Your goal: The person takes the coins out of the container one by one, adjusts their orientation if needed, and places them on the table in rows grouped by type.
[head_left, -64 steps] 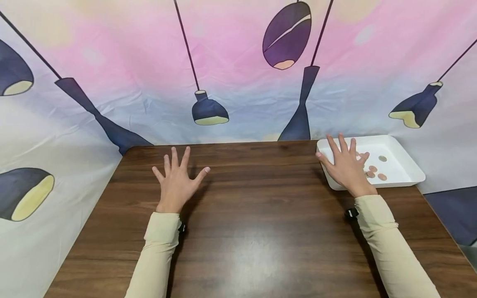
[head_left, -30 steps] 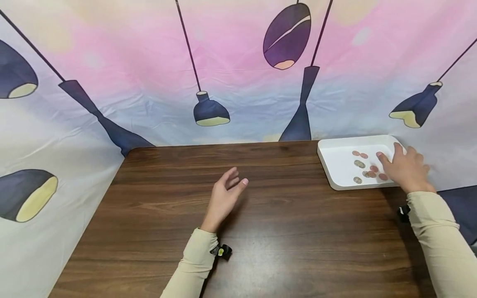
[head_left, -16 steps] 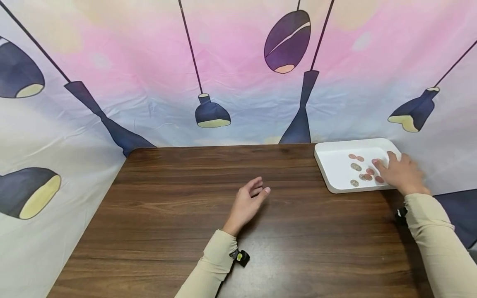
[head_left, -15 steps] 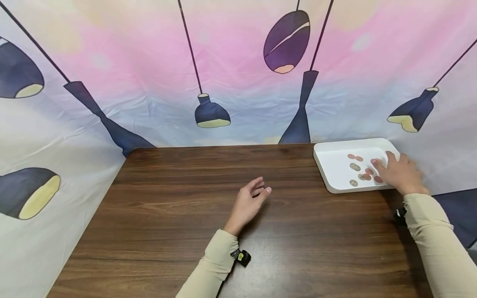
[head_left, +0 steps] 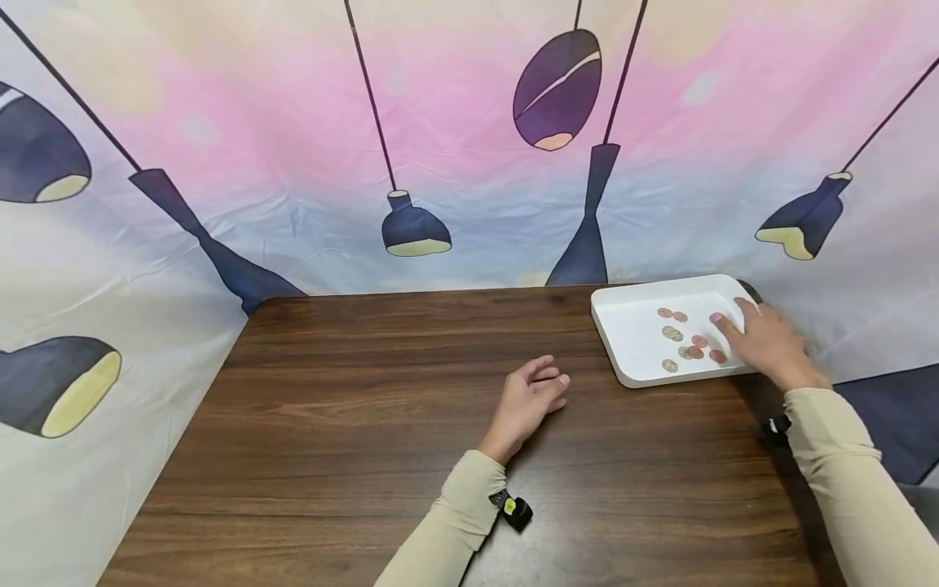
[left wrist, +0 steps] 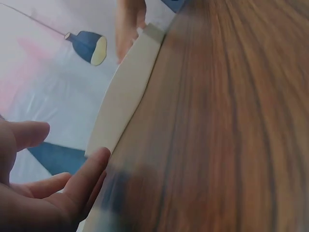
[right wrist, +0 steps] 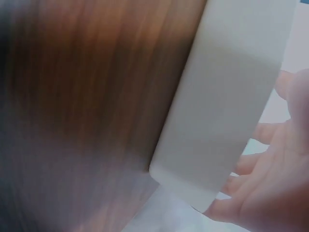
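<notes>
A white tray (head_left: 631,342) holding several copper and silver coins (head_left: 682,342) sits at the far right of the wooden table (head_left: 352,408). My right hand (head_left: 763,346) holds the tray's right rim, with its fingers draped over the rim into the tray among the coins. In the right wrist view the tray's outer wall (right wrist: 227,96) fills the frame beside that hand (right wrist: 275,183). My left hand (head_left: 531,399) rests on the table just left of the tray, loosely curled and holding nothing. The left wrist view shows its fingers (left wrist: 72,186) near the tray's wall (left wrist: 128,96).
A cloth backdrop (head_left: 293,122) printed with hanging lamps closes off the back and both sides of the table. Bare wood spreads to the left and front. Small black devices sit at both cuffs (head_left: 515,512).
The tray has slid left along the back edge with my right hand on its rim. My left hand has moved right across the table toward the tray and curled loosely.
</notes>
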The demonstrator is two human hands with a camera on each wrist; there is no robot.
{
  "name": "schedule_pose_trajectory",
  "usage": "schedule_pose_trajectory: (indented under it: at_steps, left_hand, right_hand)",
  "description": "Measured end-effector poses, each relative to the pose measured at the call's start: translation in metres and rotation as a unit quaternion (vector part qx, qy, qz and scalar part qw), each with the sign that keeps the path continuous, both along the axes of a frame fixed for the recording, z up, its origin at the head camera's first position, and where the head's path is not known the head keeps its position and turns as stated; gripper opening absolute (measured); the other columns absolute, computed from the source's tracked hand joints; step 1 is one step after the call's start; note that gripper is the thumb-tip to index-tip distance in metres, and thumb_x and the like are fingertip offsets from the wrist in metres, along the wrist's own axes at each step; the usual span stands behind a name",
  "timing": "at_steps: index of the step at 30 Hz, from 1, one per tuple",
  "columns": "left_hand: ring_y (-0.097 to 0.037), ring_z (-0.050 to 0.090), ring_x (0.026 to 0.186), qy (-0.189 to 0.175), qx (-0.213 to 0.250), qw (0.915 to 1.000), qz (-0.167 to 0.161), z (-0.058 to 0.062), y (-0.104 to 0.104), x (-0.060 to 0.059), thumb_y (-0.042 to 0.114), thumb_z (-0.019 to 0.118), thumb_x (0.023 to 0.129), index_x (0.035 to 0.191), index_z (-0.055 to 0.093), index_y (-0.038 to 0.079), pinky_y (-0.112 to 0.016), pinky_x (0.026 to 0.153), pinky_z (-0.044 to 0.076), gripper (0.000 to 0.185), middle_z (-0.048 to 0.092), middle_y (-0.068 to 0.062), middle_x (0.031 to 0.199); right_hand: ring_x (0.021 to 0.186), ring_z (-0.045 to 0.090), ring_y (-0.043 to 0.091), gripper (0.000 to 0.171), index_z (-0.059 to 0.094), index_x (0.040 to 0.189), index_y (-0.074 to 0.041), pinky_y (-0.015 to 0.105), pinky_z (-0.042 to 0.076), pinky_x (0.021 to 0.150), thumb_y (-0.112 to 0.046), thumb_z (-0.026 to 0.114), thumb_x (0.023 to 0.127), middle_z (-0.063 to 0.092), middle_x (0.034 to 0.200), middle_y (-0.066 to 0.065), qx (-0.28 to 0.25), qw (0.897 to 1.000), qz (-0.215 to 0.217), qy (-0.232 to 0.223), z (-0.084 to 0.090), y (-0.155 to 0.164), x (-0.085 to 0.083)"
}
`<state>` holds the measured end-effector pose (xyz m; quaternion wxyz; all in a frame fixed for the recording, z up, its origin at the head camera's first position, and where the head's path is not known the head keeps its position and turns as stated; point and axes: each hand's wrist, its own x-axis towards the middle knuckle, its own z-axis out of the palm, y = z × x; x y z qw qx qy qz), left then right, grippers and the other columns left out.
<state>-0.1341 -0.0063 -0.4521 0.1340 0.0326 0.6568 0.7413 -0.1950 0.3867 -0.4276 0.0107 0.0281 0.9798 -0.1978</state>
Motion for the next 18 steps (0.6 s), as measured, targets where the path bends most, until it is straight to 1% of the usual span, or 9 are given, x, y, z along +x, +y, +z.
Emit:
schedule_pose_trajectory:
  at_steps: [3,6,9,12,16,18]
  left_hand:
    - [-0.029,0.070,0.119,0.003,-0.001,1.0000,-0.007,0.001,0.005,0.001,0.009,0.071,0.102,0.153,0.049,-0.004,-0.036,0.090,0.065,0.057,0.058,-0.026,0.139]
    - [-0.030,0.069,0.119,0.004,-0.019,0.9998,-0.011,0.003,0.006,0.001,0.010,0.072,0.102,0.154,0.049,-0.004,-0.036,0.091,0.065,0.058,0.058,-0.026,0.140]
    - [-0.030,0.069,0.120,0.005,-0.043,0.9990,-0.013,0.005,0.004,0.002,0.012,0.073,0.101,0.154,0.048,-0.004,-0.035,0.090,0.065,0.060,0.058,-0.024,0.139]
    - [-0.032,0.069,0.120,0.008,-0.056,0.9984,-0.012,0.006,0.002,0.003,0.012,0.073,0.101,0.155,0.047,-0.005,-0.035,0.090,0.065,0.062,0.058,-0.023,0.139]
    - [-0.034,0.071,0.115,0.023,-0.076,0.9968,0.005,0.007,-0.002,0.003,0.010,0.073,0.100,0.154,0.047,-0.008,-0.036,0.088,0.066,0.062,0.060,-0.025,0.137]
    - [-0.034,0.073,0.111,0.035,-0.096,0.9947,0.013,0.007,-0.005,0.003,0.011,0.073,0.100,0.152,0.048,-0.009,-0.036,0.086,0.066,0.061,0.061,-0.026,0.136]
  right_hand:
    - [0.133,0.027,0.073,0.082,0.024,0.157,0.017,0.087,0.029,0.101,-0.052,0.032,0.113,0.028,0.150,0.051,-0.036,0.999,0.017,0.006,0.002,-0.007,0.002]
    - [0.135,0.030,0.071,0.078,0.023,0.157,0.018,0.081,0.031,0.107,-0.046,0.035,0.114,0.029,0.151,0.051,-0.065,0.997,0.033,-0.001,0.006,-0.014,0.005]
    - [0.135,0.031,0.070,0.077,0.022,0.159,0.014,0.080,0.035,0.104,-0.046,0.037,0.114,0.028,0.153,0.050,-0.085,0.995,0.040,-0.019,0.010,-0.020,0.011]
    - [0.136,0.032,0.069,0.078,0.021,0.161,0.012,0.080,0.038,0.102,-0.047,0.039,0.114,0.028,0.155,0.048,-0.097,0.994,0.046,-0.031,0.015,-0.026,0.018]
    - [0.137,0.033,0.067,0.075,0.024,0.161,0.010,0.079,0.039,0.103,-0.046,0.040,0.114,0.028,0.157,0.046,-0.110,0.992,0.057,-0.037,0.016,-0.039,0.025]
    - [0.137,0.035,0.066,0.072,0.026,0.161,0.011,0.078,0.041,0.103,-0.042,0.041,0.115,0.029,0.157,0.045,-0.116,0.990,0.066,-0.037,0.015,-0.046,0.026]
